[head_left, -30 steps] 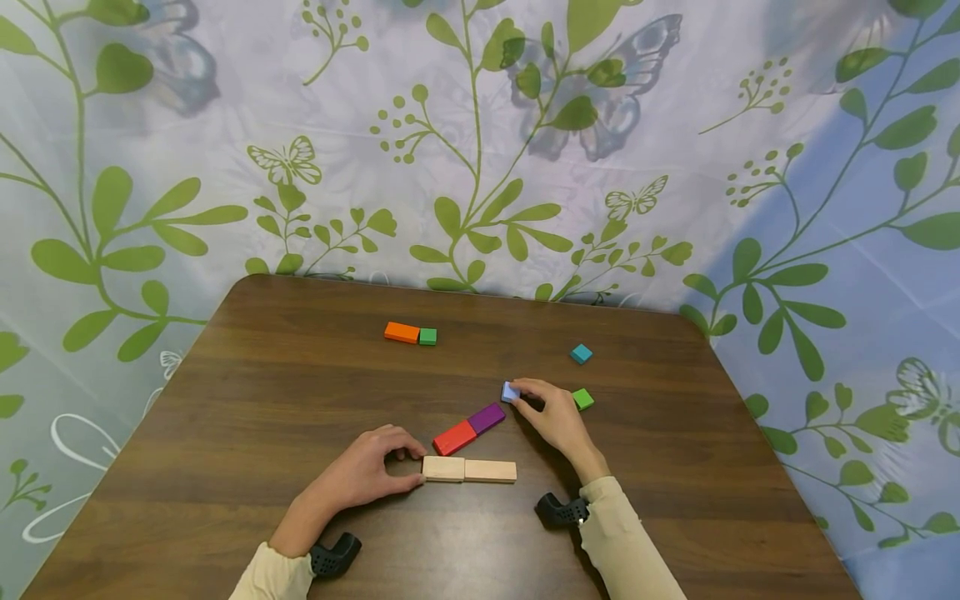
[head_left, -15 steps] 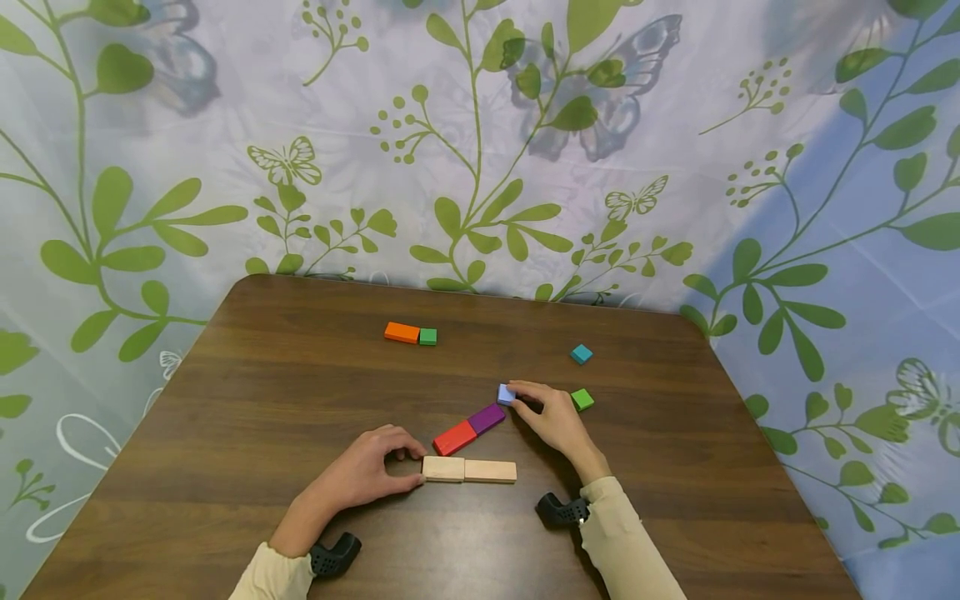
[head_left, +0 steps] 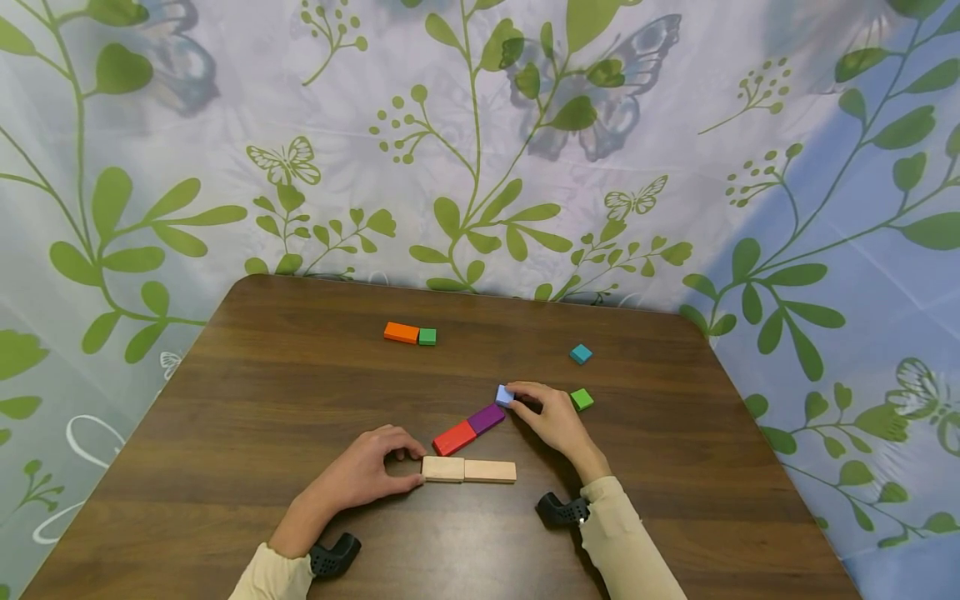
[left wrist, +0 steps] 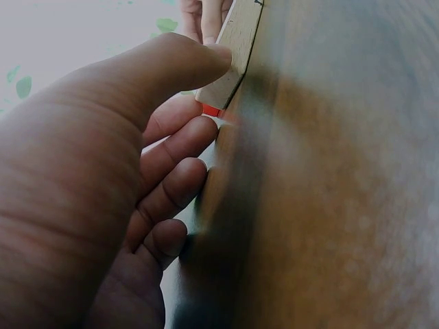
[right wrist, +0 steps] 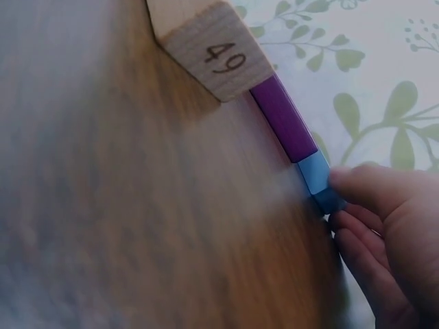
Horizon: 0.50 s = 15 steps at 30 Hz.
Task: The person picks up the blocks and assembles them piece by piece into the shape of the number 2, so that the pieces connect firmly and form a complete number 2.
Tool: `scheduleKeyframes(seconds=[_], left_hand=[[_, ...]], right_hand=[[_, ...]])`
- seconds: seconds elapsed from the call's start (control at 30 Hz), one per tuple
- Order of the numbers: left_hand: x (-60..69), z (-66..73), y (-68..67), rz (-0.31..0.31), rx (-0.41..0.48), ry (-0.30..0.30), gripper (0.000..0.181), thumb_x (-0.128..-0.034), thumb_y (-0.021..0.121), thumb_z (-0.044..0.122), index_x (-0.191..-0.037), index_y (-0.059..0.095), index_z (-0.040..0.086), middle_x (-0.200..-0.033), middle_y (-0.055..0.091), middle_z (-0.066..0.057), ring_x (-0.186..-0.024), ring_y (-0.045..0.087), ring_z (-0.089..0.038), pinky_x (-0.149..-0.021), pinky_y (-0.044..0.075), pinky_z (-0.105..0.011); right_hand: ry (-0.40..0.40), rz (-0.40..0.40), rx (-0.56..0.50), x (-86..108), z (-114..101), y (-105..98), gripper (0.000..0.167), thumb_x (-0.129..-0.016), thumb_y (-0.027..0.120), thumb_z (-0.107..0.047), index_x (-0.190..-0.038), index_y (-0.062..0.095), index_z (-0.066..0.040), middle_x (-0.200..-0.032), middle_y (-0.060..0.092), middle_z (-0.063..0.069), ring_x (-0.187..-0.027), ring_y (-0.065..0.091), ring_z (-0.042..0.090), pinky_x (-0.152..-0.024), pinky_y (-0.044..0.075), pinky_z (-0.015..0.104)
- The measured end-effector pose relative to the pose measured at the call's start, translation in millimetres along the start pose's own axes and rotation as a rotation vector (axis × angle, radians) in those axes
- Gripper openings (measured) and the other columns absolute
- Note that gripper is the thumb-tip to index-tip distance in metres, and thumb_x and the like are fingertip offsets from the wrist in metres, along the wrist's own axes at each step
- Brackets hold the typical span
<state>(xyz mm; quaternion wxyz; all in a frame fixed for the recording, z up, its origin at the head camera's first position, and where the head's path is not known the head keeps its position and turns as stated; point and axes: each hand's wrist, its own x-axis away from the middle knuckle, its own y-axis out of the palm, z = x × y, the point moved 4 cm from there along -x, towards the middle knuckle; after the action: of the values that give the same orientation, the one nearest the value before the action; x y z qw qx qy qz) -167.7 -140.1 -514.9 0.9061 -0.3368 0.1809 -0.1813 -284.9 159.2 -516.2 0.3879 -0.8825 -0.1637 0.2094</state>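
Observation:
My right hand (head_left: pixel 553 419) pinches a small light blue block (head_left: pixel 505 396) between thumb and fingers. In the right wrist view the blue block (right wrist: pixel 314 173) meets the end of a purple block (right wrist: pixel 285 118). A red block (head_left: pixel 454 437) continues that slanting row. My left hand (head_left: pixel 372 468) holds the left end of a plain wooden block (head_left: pixel 443 469) with thumb and forefinger. A second plain block (head_left: pixel 490 472) lies end to end with it. The thumb lies on the wooden block (left wrist: pixel 236 51) in the left wrist view, with the other fingers curled below.
An orange block (head_left: pixel 402 332) and a green block (head_left: pixel 427 337) lie together toward the back of the brown table (head_left: pixel 285 375). A teal block (head_left: pixel 581 354) and a bright green block (head_left: pixel 582 400) lie on the right. A patterned cloth (head_left: pixel 345 108) hangs behind.
My right hand has slid the light blue block slightly left, up to the purple block's far end. My left hand and the wooden blocks stay in place.

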Motion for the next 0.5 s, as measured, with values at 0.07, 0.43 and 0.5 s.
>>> scheduleKeyframes(seconds=[0.07,0.43,0.5], left_hand=[[0.2,0.1,0.0,0.0,-0.001,-0.001,0.023,-0.0873,0.085,0.033,-0.105,0.074,0.023,-0.099,0.067,0.013,-0.088,0.056,-0.004,-0.079,0.052,-0.025],[0.3,1.1,0.3,0.0,-0.006,0.005,0.023,-0.0878,0.084,0.034,-0.105,0.074,0.023,-0.098,0.067,0.012,-0.088,0.056,-0.005,-0.079,0.052,-0.026],[0.2,0.9,0.3,0.0,-0.004,0.006,0.023,-0.0878,0.084,0.034,-0.105,0.074,0.023,-0.099,0.067,0.012,-0.088,0.056,-0.005,-0.079,0.052,-0.026]], right_hand=[[-0.005,0.0,-0.006,0.3,-0.1,0.0,0.029,-0.098,0.073,-0.017,-0.126,0.074,-0.016,-0.127,0.073,0.003,-0.115,0.07,0.021,-0.096,0.056,0.042],[0.001,-0.027,-0.019,0.4,-0.7,-0.5,0.029,-0.097,0.074,-0.018,-0.126,0.073,-0.016,-0.126,0.072,0.004,-0.114,0.07,0.02,-0.096,0.056,0.04],[0.002,-0.028,-0.02,0.5,-0.6,-0.7,0.029,-0.097,0.074,-0.017,-0.126,0.073,-0.016,-0.126,0.072,0.004,-0.114,0.07,0.021,-0.096,0.057,0.04]])
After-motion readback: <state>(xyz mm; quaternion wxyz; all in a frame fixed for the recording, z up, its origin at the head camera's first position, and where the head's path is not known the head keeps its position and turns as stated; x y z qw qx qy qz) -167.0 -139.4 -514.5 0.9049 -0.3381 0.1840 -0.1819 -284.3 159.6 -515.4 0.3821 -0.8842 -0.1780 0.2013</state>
